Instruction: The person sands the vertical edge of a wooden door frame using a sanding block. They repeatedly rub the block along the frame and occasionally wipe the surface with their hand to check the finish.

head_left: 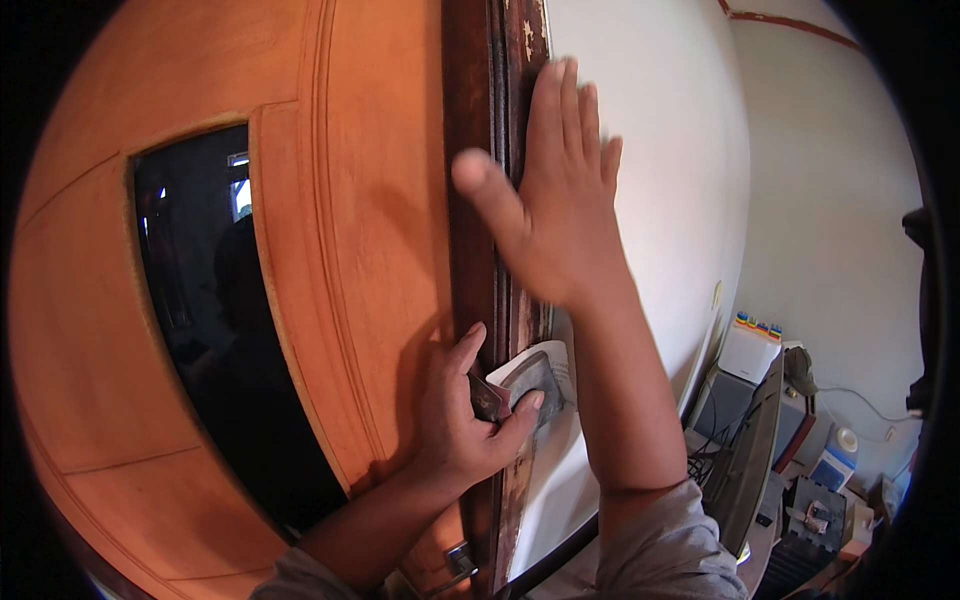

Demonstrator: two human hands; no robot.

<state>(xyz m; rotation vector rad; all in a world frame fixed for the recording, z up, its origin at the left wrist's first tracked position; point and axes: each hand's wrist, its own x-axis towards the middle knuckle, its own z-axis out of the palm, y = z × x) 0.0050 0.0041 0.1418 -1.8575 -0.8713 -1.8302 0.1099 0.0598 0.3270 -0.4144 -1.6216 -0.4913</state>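
Note:
A dark brown door frame (pixel 470 240) runs upright through the middle, its finish chipped to pale patches near the top. Against its right edge lies my right hand (pixel 570 190), fingers stretched up and thumb spread, with nothing in it. Lower down, my left hand (pixel 475 420) is closed on a folded piece of sandpaper (pixel 545 375), beside the frame. One face of the sandpaper is dark grey, while its pale printed back curls up. A reddish-brown fold shows between thumb and fingers. Part of the sandpaper is hidden by my left hand.
An orange wooden door (pixel 380 200) with a dark glass panel (pixel 230 300) fills the left side. Its metal handle (pixel 461 562) is low by the frame. Right of the frame stands a white wall (pixel 640 120). At lower right are a flat screen (pixel 750 440), a white printer (pixel 748 350) and a bottle (pixel 835 458).

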